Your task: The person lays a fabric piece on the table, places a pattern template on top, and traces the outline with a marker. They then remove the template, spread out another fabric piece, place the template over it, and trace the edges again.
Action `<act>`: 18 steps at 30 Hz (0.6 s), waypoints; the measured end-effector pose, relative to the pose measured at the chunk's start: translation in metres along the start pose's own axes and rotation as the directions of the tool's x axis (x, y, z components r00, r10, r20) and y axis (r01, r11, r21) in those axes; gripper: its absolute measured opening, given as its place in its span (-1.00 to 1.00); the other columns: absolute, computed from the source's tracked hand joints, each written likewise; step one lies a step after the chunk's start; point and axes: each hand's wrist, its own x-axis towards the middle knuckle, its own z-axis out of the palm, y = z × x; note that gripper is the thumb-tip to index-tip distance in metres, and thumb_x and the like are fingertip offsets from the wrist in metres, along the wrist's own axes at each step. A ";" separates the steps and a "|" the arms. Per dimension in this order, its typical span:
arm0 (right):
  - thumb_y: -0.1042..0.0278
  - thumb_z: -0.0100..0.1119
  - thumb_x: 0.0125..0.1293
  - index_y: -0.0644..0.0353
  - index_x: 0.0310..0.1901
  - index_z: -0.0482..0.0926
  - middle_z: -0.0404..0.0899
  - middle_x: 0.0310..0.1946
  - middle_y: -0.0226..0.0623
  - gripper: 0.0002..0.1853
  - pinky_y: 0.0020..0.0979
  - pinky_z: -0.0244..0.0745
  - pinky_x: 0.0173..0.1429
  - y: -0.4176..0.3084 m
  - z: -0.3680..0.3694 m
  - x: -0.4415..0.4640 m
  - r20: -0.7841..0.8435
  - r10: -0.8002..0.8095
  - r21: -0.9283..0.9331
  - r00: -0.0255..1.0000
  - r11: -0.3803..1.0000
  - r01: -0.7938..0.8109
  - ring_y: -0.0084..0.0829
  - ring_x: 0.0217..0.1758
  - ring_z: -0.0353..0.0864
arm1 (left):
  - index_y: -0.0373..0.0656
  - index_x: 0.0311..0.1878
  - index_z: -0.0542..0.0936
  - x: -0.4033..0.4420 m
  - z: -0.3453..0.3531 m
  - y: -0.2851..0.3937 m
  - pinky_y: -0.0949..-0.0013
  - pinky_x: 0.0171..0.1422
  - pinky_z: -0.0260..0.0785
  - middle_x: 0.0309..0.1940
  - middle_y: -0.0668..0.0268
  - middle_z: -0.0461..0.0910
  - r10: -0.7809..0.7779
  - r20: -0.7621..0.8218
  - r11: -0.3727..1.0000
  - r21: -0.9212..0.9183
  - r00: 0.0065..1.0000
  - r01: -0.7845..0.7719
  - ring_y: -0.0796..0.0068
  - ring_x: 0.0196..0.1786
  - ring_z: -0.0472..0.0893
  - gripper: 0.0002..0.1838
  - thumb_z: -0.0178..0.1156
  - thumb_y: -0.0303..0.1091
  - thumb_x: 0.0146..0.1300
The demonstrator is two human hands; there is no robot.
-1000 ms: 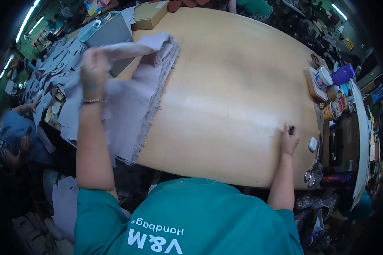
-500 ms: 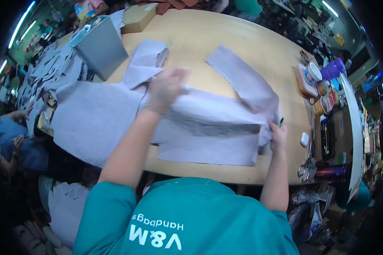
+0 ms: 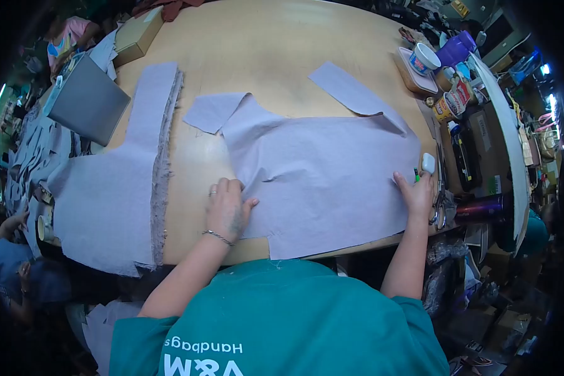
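Note:
A large piece of light grey-purple fabric (image 3: 332, 169) lies spread on the table, with small creases near its left side and a folded strip at upper left. My left hand (image 3: 227, 205) rests at its left edge, thumb apart from the fingers and nothing visible in it. At the right edge, my right hand (image 3: 415, 191) has its thumb on the fabric and a small green pen-like item (image 3: 417, 174) held among its fingers. A thick stack of the same fabric (image 3: 116, 188) lies to the left, its frayed edges facing right.
A grey metal box (image 3: 91, 100) and a cardboard box (image 3: 138, 37) stand at upper left. On the right are a white case (image 3: 428, 163), scissors (image 3: 442, 213), a white tub (image 3: 424, 58) and a dark tumbler (image 3: 482, 208). Other people are at the left.
The fabric piece has come from the left stack to the table in front of me and now lies flatter. My left hand has moved right, then down to the fabric's left edge. The view has shifted.

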 end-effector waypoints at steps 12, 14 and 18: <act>0.40 -0.05 0.21 0.23 -0.17 0.41 0.50 -0.36 -0.32 -0.82 -0.47 0.43 -0.29 -0.009 -0.037 0.029 0.428 -0.215 0.893 0.878 0.247 -0.375 -0.45 -0.36 0.52 | -0.23 -0.19 0.30 0.073 -0.083 -0.035 0.40 -0.21 0.37 -0.35 0.26 0.48 -0.129 0.123 0.440 -0.882 0.984 0.168 0.48 -0.28 0.48 -0.73 0.12 -0.37 0.12; 0.42 -0.07 0.22 0.27 -0.13 0.40 0.48 -0.29 -0.33 -0.79 -0.51 0.43 -0.24 -0.038 -0.033 0.060 0.390 -0.240 0.920 0.889 0.068 -0.386 -0.50 -0.29 0.50 | -0.23 -0.08 0.30 0.122 -0.098 -0.039 0.44 -0.18 0.40 -0.31 0.27 0.49 -0.117 0.068 0.448 -0.887 0.991 0.113 0.51 -0.26 0.50 -0.66 0.14 -0.35 0.11; 0.42 -0.08 0.18 0.20 -0.18 0.42 0.47 -0.39 -0.35 -0.82 -0.52 0.42 -0.38 -0.105 -0.003 0.166 0.396 -0.276 0.837 0.876 -0.284 -0.468 -0.49 -0.39 0.48 | -0.27 -0.01 0.34 0.247 -0.118 -0.049 0.41 -0.12 0.42 -0.24 0.25 0.50 -0.282 0.199 0.042 -0.975 0.938 0.219 0.44 -0.24 0.53 -0.62 0.13 -0.37 0.10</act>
